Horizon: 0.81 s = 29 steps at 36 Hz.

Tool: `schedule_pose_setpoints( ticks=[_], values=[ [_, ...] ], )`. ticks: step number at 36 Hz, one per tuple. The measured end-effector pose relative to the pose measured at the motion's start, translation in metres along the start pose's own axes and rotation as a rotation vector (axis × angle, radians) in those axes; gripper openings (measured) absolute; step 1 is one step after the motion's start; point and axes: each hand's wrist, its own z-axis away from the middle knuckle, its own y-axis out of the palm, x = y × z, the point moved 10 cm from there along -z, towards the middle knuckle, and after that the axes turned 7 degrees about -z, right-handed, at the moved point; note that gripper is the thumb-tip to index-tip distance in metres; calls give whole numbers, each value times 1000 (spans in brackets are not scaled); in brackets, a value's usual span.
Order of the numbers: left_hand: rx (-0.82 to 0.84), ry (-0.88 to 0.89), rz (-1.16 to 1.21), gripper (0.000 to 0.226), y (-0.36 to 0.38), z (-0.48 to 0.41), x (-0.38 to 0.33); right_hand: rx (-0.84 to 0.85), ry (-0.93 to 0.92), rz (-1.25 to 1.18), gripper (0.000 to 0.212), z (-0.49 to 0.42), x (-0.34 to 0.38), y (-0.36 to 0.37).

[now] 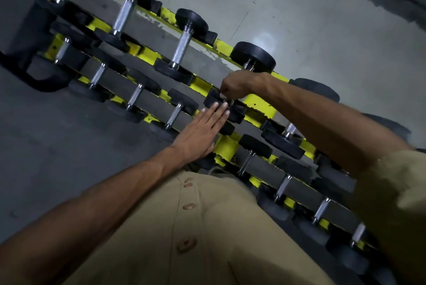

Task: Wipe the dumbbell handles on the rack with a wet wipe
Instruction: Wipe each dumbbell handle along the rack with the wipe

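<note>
A yellow and grey dumbbell rack (260,106) runs slantwise from top left to bottom right, with two tiers of black dumbbells that have silver handles. My right hand (239,85) is curled round the handle of an upper-tier dumbbell (253,55), between its two black heads. The handle is hidden under the fingers, and no wet wipe shows in that grip. My left hand (202,132) lies flat with straight fingers, its fingertips touching the near black head (237,113) of that dumbbell.
Several more dumbbells sit on both tiers, such as one on the upper tier (183,46) and one on the lower tier (174,114). A grey concrete wall (322,19) rises behind the rack. Grey floor (57,146) lies at the left. My beige shirt (207,227) fills the bottom.
</note>
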Motion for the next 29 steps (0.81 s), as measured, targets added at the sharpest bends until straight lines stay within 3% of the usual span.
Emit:
schedule_pose_setpoints(
  ticks=[4,8,12,15,18,24,26,29],
  values=[
    [8,19,3,96,4,1,2,-251,23,32,12,15,-12,-24],
    [1,59,-7,93,5,0,6,-499,-55,70,16,43,4,-16],
    [-4,102,-19,94,5,-1,9,-615,-161,-23,27,67,21,5],
    [4,129,-20,95,3,0,10,-668,-91,-105,26,78,22,14],
    [-2,160,-7,95,-1,-1,8,-761,117,-397,18,92,5,20],
    [-86,331,38,98,-21,-6,-26,-1096,453,-1497,13,150,-44,73],
    [-109,380,30,98,-26,-10,-42,-1146,520,-1661,14,167,-53,93],
    [-116,483,14,98,-29,-18,-75,-1224,613,-1634,11,205,-69,114]
  ],
)
